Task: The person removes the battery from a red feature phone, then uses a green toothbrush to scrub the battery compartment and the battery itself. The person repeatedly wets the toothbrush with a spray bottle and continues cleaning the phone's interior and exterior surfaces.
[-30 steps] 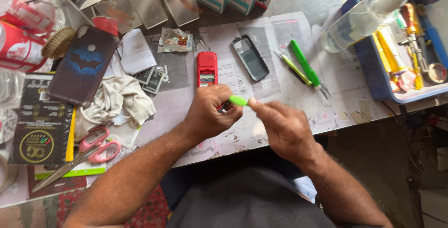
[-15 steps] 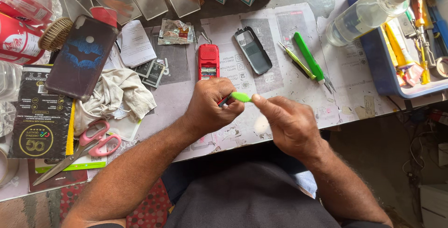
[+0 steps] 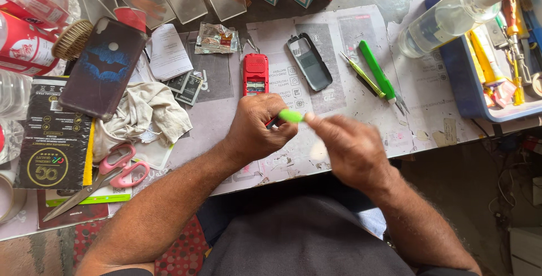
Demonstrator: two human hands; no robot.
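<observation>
Two bare hands meet over the near edge of the workbench (image 3: 361,19), just above the person's lap. The left hand (image 3: 257,129) is curled closed around a small tool with a bright green handle (image 3: 291,116), whose green end pokes out from between thumb and fingers; a dark and red bit shows at the fist, too small to make out. The right hand (image 3: 350,149) pinches the tip of that green end with thumb and forefinger, the other fingers folded loosely. Just beyond the left hand, toward the middle of the bench, lies a red keypad phone (image 3: 256,74), and beside it, further right, a dark grey phone back cover (image 3: 309,61). Right of that rest a green-handled screwdriver (image 3: 377,72) and thin tweezers (image 3: 361,74), side by side. At the right edge sits a blue tray (image 3: 460,92) of tools with a clear spray bottle (image 3: 451,13) lying across its rim. To the left of the hands lie a crumpled white cloth (image 3: 144,112), pink-handled scissors (image 3: 104,174) near the front left corner, and a dark phone case with a blue bat emblem (image 3: 104,67) further back.
</observation>
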